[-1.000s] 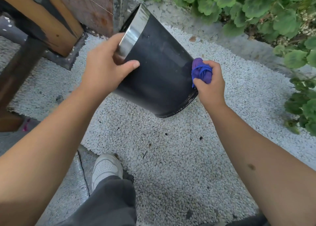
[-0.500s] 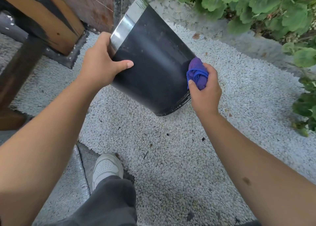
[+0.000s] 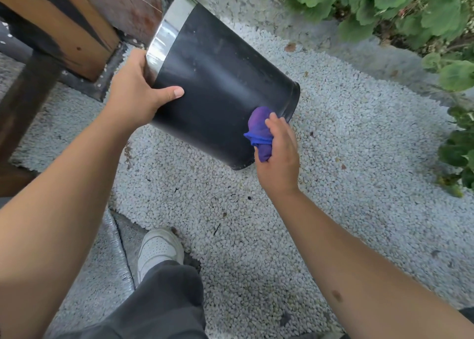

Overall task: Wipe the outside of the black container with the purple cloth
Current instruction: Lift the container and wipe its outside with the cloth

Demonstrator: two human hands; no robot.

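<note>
Between your two hands hangs one black container (image 3: 220, 82), tilted, its silver-rimmed mouth up and away to your left, its base down toward your right. It is lifted clear of the white gravel (image 3: 333, 159) under both hands.

Your left hand (image 3: 136, 92) is closed over the rim, thumb lying flat on the outer wall and the fingers hidden, seemingly curled inside the mouth. It carries the container's weight.

Your right hand (image 3: 279, 156) is loosely closed around one bunched purple cloth (image 3: 259, 131), fingers curved over it. The cloth is pressed against the lower outer wall, just beside the base edge.

You appear to be mid-wipe on the side facing you, near the bottom. Dull, streaky patches show higher up the wall toward your left hand, so much of the outside probably needs attention. The next move likely calls for sweeping the cloth up along the wall, then turning the container with your left hand to bring hidden sides round.

Below your left arm, one white shoe (image 3: 157, 249) and a grey trouser leg (image 3: 159, 302). Beyond your right hand, leafy green plants (image 3: 384, 5).
</note>
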